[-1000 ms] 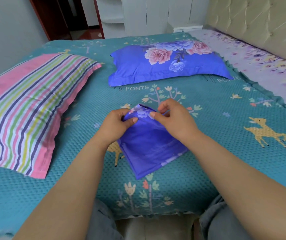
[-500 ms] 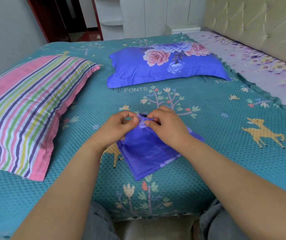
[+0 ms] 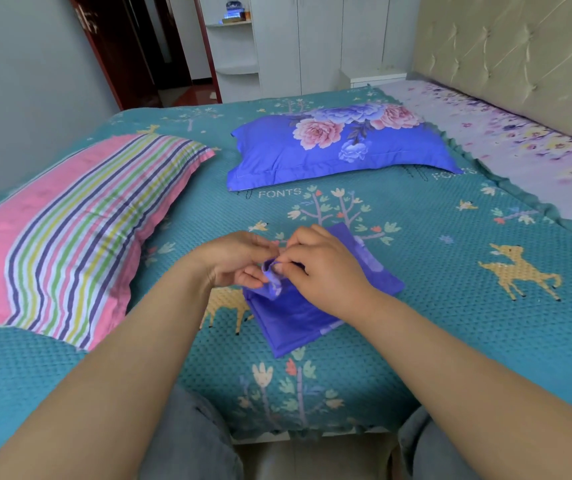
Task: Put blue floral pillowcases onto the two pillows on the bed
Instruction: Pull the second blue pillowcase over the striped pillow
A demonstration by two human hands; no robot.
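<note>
The big bed [image 3: 450, 271] wears a teal bumpy cover [image 3: 433, 323] with deer and trees on it. On its left side lies a long striped pillow [image 3: 70, 230] in pink, green and purple; it has no blue case yet. Farther back lies a puffy pillow in its blue floral pillowcase [image 3: 329, 147], smooth and shiny, with big pink and purple flowers. So one pillow looks done and one is left.

Near the front edge of the bed lies the folded blue pillowcase [image 3: 295, 323], a flat, thin square of soft cloth. A second ago the hands were just holding its top corner flat. Now that corner is lifted and bunched up into a little roll, and the hands have come closer together.

The left hand [image 3: 232, 261] pinches the bunched corner with curled fingers. The right hand [image 3: 326, 268] pinches the same corner from the other side, fingertips touching the cloth. I think the person is hunting for the opening so the case can be shaken out. The cloth looks slippery and floppy, so the layers may be hard to pull apart.
</note>
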